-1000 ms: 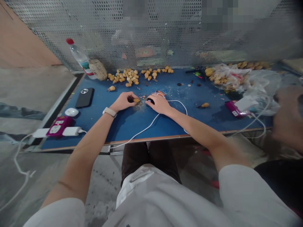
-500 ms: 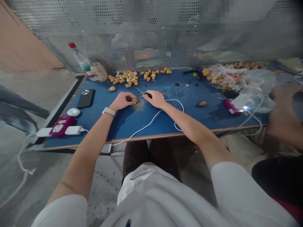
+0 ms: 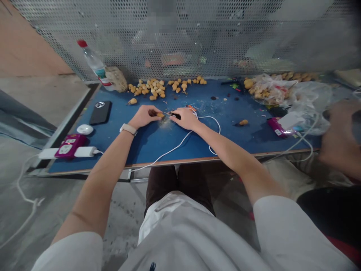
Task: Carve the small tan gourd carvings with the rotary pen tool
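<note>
My left hand (image 3: 143, 116) pinches a small tan lump (image 3: 160, 115), possibly a nut, against a dark piece in its fingers. My right hand (image 3: 186, 118) grips a black-handled pick (image 3: 175, 116), whose thin metal tip reaches toward that lump. Both hands rest on a blue worktable (image 3: 239, 139), with pale shavings scattered beneath them. Farther back lies a heap of similar tan lumps (image 3: 150, 88). A single lump (image 3: 243, 122) sits to the right of my right hand.
A black phone (image 3: 100, 112), white round case (image 3: 84, 129), and magenta power strip (image 3: 67, 150) lie left. A water bottle (image 3: 96, 64) stands by a perforated metal screen (image 3: 180, 37). Right: a plastic bag (image 3: 267, 90) of lumps and a co-worker's hand (image 3: 341, 131).
My hands have drawn slightly closer together, and the pick's thin tip now shows near the tan lump. The camera view has shifted slightly.
</note>
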A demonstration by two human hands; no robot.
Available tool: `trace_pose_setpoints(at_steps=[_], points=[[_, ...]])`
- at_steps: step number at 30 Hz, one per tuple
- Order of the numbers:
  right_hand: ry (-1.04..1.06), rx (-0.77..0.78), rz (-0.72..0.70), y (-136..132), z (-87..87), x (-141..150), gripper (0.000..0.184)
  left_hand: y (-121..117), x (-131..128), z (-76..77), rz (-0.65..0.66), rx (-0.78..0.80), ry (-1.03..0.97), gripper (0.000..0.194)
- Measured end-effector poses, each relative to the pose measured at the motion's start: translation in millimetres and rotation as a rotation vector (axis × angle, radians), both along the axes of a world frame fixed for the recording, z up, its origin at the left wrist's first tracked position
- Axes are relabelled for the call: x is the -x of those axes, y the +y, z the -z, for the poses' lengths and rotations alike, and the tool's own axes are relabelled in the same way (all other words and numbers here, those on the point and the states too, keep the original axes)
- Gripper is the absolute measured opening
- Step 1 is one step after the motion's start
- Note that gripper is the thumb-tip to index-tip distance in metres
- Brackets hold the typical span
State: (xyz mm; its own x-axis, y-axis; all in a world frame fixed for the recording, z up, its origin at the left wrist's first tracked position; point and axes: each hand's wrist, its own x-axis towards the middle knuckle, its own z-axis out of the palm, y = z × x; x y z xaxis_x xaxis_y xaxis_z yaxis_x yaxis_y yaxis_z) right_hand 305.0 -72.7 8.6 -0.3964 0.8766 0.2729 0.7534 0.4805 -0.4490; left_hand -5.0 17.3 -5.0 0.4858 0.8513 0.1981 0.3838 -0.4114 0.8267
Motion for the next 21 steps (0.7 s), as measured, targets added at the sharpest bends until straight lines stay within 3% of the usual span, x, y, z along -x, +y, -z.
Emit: trace_pose_setpoints(at_steps=[16, 21], points=[[-0.028, -0.009, 0.013, -1.7, 3.7, 7.5, 0.044, -4.4, -4.4, -2.6, -0.035, 0.003, -0.037, 0.07], [-0.031, -0.013, 0.011, -3.2, 3.4, 6.7, 0.045, -2.7, -3.4, -1.5, -0.03, 0.011, -0.044, 0.059]])
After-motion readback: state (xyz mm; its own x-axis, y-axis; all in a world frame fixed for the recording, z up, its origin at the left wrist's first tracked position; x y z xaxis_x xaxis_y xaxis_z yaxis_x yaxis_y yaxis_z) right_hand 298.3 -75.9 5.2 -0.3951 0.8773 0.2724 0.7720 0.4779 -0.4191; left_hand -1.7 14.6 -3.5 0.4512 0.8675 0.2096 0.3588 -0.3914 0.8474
